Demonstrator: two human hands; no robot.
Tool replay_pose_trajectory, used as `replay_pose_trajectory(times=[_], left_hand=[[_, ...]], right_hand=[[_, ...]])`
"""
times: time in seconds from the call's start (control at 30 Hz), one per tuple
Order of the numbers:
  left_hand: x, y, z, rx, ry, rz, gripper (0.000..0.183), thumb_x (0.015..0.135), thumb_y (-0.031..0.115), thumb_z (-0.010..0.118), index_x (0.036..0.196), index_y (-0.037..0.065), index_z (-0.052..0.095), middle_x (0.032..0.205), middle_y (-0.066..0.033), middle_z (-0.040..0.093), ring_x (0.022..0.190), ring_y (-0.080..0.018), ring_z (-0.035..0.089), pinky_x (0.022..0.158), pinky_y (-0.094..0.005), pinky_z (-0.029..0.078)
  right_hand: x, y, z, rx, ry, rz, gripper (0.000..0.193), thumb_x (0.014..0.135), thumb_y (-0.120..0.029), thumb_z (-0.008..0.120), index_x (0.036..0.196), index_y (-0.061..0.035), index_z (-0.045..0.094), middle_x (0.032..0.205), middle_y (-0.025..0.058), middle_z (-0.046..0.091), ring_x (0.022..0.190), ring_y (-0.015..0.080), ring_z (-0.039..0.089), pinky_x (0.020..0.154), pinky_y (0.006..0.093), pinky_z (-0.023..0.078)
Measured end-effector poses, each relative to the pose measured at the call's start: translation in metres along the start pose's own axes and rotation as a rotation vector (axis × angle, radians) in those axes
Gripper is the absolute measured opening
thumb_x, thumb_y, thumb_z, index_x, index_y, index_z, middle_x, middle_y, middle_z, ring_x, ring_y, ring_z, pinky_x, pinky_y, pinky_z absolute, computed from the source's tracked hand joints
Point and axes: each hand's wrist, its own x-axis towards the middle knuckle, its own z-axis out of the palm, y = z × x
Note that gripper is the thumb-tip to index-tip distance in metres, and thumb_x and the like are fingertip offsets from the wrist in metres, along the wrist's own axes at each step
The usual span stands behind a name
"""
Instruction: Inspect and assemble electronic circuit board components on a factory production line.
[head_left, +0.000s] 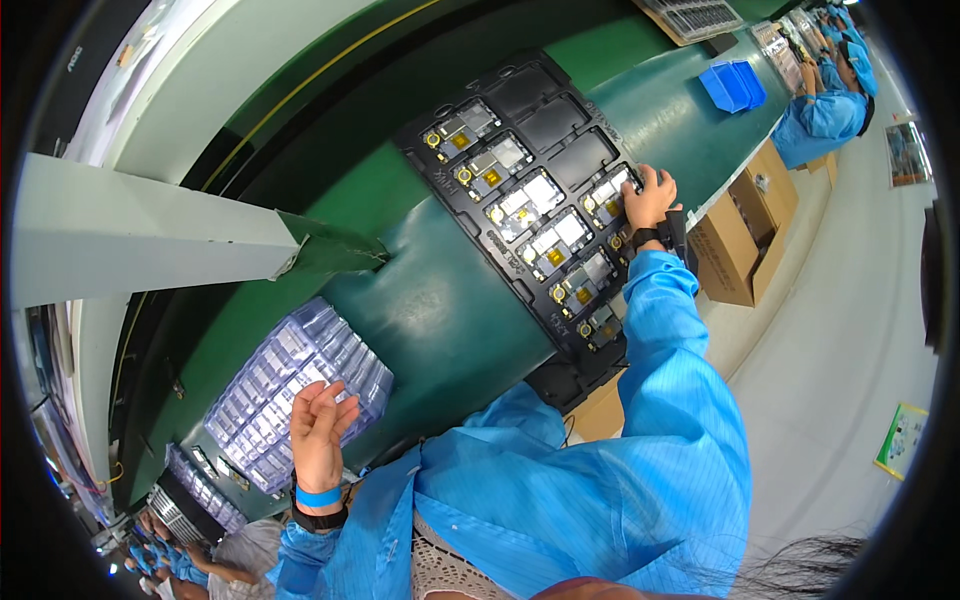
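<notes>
My right hand (650, 200) reaches over the right side of a black tray (513, 93), with bent fingers gripping the edge of a circuit board (606, 202) in its pocket. Other boards fill several pockets, such as a board (556, 248) with a yellow patch and a round gold part. Over a clear plastic tray (262, 385) of small pale parts, my left hand (320, 425) is raised with its fingers drawn together. Whatever those fingertips hold, if anything, is too small to make out.
A grey beam (150, 230) juts in from the left above the green bench (420, 290). Farther off stands a blue bin (732, 86). Open cardboard boxes (735, 240) are beside the bench at right. Other people in blue (825, 115) sit along it at far right and lower left.
</notes>
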Motion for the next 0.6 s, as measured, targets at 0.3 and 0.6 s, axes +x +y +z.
replay_pose_trajectory(times=[0.3, 0.6], left_hand=[[-0.016, 0.008, -0.006, -0.008, 0.088, 0.024, 0.024, 0.088, 0.009, 0.047, 0.112, 0.004, 0.042, 0.110, -0.0148, 0.052, 0.092, -0.0240, 0.057, 0.080, -0.0329, 0.048], [-0.040, 0.021, -0.125, -0.337, 0.418, 0.335, 0.023, 0.085, 0.010, 0.051, 0.106, 0.002, 0.045, 0.105, -0.0136, 0.055, 0.089, -0.0218, 0.058, 0.077, -0.0314, 0.048]], right_hand=[[-0.027, -0.026, 0.026, -0.042, 0.126, -0.143, 0.061, 0.060, -0.036, 0.073, 0.111, -0.0141, 0.050, 0.114, 0.0166, 0.047, 0.104, 0.0344, 0.043, 0.084, 0.0524, 0.034], [-0.084, -0.086, -0.065, 0.490, 0.083, -0.464, 0.047, 0.079, -0.020, 0.063, 0.117, 0.0014, 0.046, 0.116, 0.0172, 0.049, 0.104, 0.0286, 0.047, 0.087, 0.0374, 0.038]])
